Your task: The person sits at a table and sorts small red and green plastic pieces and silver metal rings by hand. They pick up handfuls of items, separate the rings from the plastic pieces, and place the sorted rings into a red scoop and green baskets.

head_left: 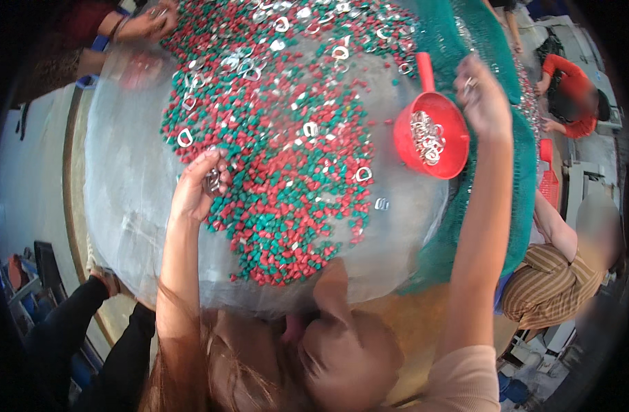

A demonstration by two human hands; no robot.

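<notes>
A wide pile of small red and green chips (pixel 280 226) is spread before me, with shiny metal rings (pixel 340 52) scattered through it. At the pile's left edge, my left hand (pixel 201 184) is closed on a few small metal rings. My right hand (pixel 480 99) is raised beside the green mesh, fingers curled round a small metal piece, probably a ring. Just left of it sits a red plastic dipper (pixel 455 141), its handle pointing away and several rings (pixel 428 137) in its bowl. A metal buckle-like piece (pixel 382 204) lies alone right of the pile.
A translucent plastic sheet (pixel 129 240) lies under the pile. Green mesh (pixel 458 233) borders it on the right. Another person's hand (pixel 146 26) reaches in at the far left. Other people sit at the right, near a red basket (pixel 548 187).
</notes>
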